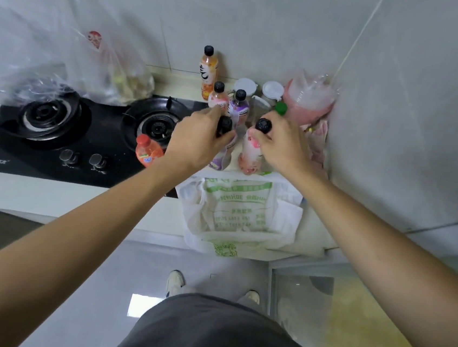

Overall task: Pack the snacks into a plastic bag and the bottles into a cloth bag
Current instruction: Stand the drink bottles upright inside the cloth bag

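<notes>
Just below my fingers: cloth bag (238, 216) lies ready; left hand (197, 139) clamps purple bottle (221, 155), right hand (280, 144) pink bottle (249, 155), lifting by necks.

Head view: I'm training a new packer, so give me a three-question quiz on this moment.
1. True or false: the cloth bag lies on the counter edge, nearer the person than the bottles.
2. What does the right hand grip? A) the pink bottle B) the red bottle C) a stove knob
3. Fill in: the left hand grips a bottle with a ___ cap.

Key: 1 true; 2 A; 3 black.
</notes>
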The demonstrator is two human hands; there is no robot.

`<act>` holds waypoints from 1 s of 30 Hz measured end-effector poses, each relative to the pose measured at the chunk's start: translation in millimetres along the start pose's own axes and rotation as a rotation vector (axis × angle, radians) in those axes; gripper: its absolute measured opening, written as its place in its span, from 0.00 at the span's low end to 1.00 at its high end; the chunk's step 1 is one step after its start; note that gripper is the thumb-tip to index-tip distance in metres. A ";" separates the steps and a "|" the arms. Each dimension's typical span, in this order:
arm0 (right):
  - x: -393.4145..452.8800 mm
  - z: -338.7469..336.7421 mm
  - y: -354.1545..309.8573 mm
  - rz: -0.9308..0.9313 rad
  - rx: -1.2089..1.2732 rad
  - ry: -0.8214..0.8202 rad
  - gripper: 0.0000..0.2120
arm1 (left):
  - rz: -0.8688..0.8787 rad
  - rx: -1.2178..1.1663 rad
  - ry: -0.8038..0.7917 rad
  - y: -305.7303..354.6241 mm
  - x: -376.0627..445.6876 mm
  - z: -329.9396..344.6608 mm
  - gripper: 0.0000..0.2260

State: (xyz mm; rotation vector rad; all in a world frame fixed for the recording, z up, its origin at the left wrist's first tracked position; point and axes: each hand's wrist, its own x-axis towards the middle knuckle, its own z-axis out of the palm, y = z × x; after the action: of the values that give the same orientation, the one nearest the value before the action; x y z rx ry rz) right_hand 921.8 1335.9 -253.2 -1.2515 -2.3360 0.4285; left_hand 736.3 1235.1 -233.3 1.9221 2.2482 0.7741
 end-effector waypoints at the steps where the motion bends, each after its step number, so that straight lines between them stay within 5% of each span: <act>1: -7.6 -2.9 1.1 0.003 -0.002 0.000 0.14 | 0.006 0.009 -0.010 4.8 -4.9 -0.5 0.16; 13: -64.6 12.3 22.5 0.101 -0.064 -0.175 0.13 | -0.067 0.062 -0.286 23.4 -46.9 60.8 0.15; 30: -34.5 29.2 47.9 -0.023 -0.264 -0.216 0.15 | -0.164 0.054 -0.241 10.8 -8.0 90.8 0.13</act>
State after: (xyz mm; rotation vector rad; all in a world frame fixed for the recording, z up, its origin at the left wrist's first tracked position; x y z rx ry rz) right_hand 956.7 1331.1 -308.8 -1.3534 -2.6567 0.2639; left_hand 782.2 1257.4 -309.6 1.7182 2.2608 0.4391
